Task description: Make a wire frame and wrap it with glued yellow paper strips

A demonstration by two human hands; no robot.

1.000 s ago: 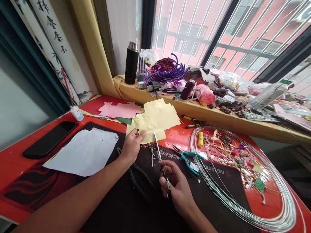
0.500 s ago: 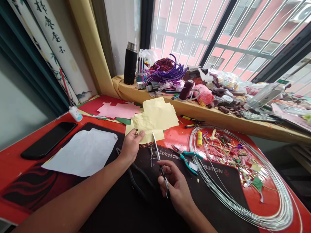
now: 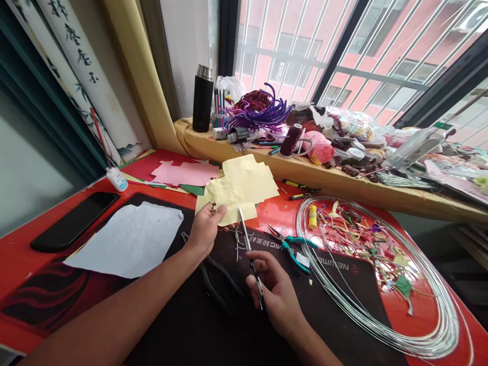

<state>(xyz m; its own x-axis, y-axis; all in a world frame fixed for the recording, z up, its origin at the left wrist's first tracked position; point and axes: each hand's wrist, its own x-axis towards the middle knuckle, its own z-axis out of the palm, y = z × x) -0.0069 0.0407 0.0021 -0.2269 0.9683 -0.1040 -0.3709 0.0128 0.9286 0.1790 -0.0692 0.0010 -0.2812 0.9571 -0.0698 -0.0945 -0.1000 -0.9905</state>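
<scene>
My left hand (image 3: 206, 227) pinches the lower left edge of a pale yellow sheet of paper (image 3: 244, 183), its outline cut in notches. In my right hand (image 3: 271, 279) is a pair of scissors (image 3: 246, 234), its tips at the paper's lower edge. How far the blades part cannot be made out. Beneath the paper lie bits of bent wire (image 3: 239, 244) on the black mat (image 3: 168, 325). Black-handled pliers (image 3: 215, 282) rest below my left wrist. Teal-handled pliers (image 3: 292, 246) lie to the right of the scissors.
A large coil of silver wire (image 3: 430, 330) rings paper and wire scraps and a yellow glue stick (image 3: 313, 217) on the right. White paper (image 3: 129, 239) and a black phone (image 3: 74, 221) lie left. A glue bottle (image 3: 117, 179) stands behind. Supplies and a black flask (image 3: 203, 99) crowd the sill.
Both hands, the yellow paper and the scissors hold almost the same position. The whole view has shifted very slightly.
</scene>
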